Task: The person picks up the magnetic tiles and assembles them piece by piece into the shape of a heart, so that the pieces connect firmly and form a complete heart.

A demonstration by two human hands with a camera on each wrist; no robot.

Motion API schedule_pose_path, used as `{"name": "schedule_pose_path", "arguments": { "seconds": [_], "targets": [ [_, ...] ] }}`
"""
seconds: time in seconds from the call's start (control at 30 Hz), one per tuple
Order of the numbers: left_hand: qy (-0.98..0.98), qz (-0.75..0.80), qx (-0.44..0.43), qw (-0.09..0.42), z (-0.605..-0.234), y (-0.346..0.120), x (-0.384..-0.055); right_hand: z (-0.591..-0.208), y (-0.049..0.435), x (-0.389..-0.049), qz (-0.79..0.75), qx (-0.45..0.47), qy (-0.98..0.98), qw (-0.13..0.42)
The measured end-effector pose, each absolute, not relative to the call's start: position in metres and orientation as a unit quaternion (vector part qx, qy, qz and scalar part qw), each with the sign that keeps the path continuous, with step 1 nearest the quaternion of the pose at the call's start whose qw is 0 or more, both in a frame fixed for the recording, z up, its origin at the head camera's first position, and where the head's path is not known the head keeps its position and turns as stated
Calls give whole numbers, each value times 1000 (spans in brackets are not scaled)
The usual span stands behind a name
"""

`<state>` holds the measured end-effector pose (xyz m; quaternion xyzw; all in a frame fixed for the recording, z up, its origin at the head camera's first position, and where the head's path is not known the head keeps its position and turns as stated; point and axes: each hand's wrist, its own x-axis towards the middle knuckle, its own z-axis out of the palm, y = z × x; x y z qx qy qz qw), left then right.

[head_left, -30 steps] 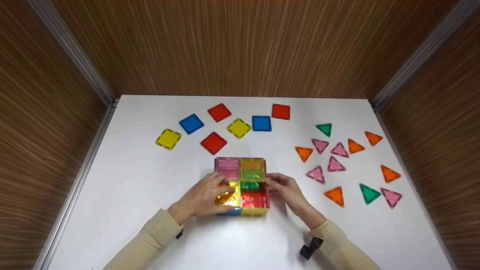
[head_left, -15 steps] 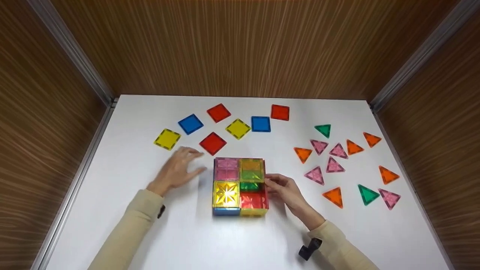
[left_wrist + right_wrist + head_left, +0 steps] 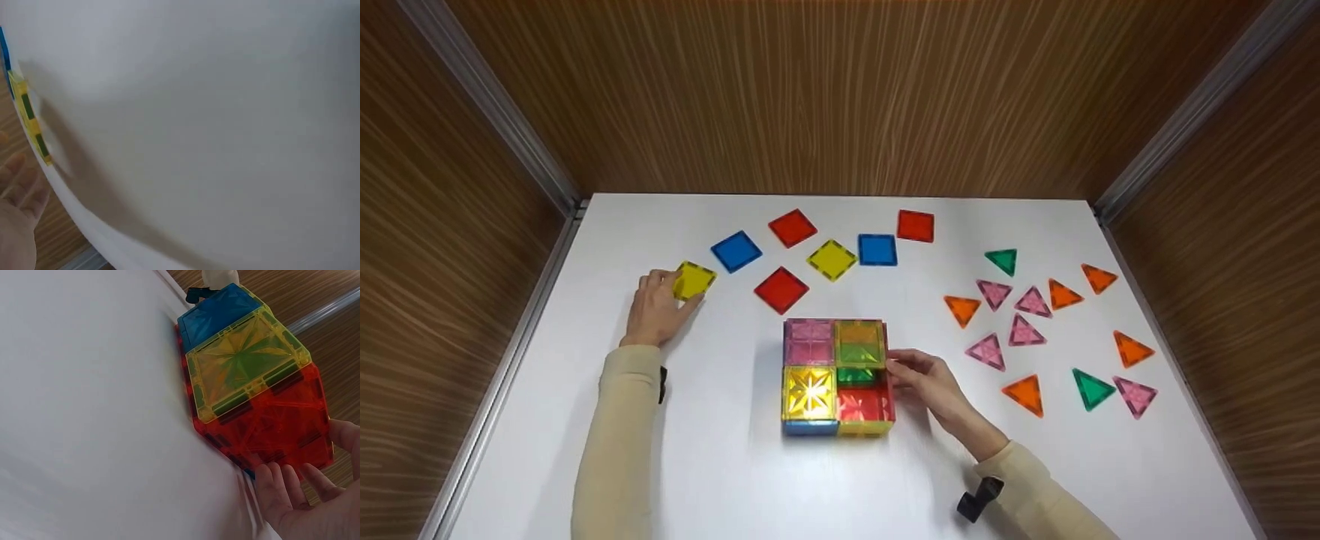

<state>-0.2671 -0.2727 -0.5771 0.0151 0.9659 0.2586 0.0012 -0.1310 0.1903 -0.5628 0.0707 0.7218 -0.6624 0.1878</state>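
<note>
My left hand (image 3: 654, 309) is at a yellow square magnetic tile (image 3: 694, 280) on the left of the table, fingers by its left corner and thumb by its lower edge. In the left wrist view its fingers (image 3: 25, 185) spread near that tile. My right hand (image 3: 934, 390) touches the right side of a box built of magnetic tiles (image 3: 810, 394). The right wrist view shows its fingertips against the red wall (image 3: 275, 422), with the thumb near the upper edge. Three top quarters of the box are covered; the front right one is open, showing red and green inside.
Red, blue and yellow square tiles, such as a red one (image 3: 781, 290) and a blue one (image 3: 877, 250), lie behind the box. Several orange, pink and green triangle tiles (image 3: 1026, 330) are scattered on the right. Wood-grain panels (image 3: 840, 97) enclose the white table (image 3: 720, 480).
My left hand has left the top of the box and moved left and back to the yellow square tile. My right hand has stayed at the box's right side.
</note>
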Motion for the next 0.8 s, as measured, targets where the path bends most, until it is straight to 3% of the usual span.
{"name": "schedule_pose_path", "arguments": {
  "seconds": [0.33, 0.8],
  "targets": [
    [964, 266, -18, 25, -584, -269, -278, -562, 190, -130, -656, 66, 729, 185],
    [962, 271, 33, 10, -559, -254, -267, -562, 190, -132, -658, 62, 728, 182]
  ]
}}
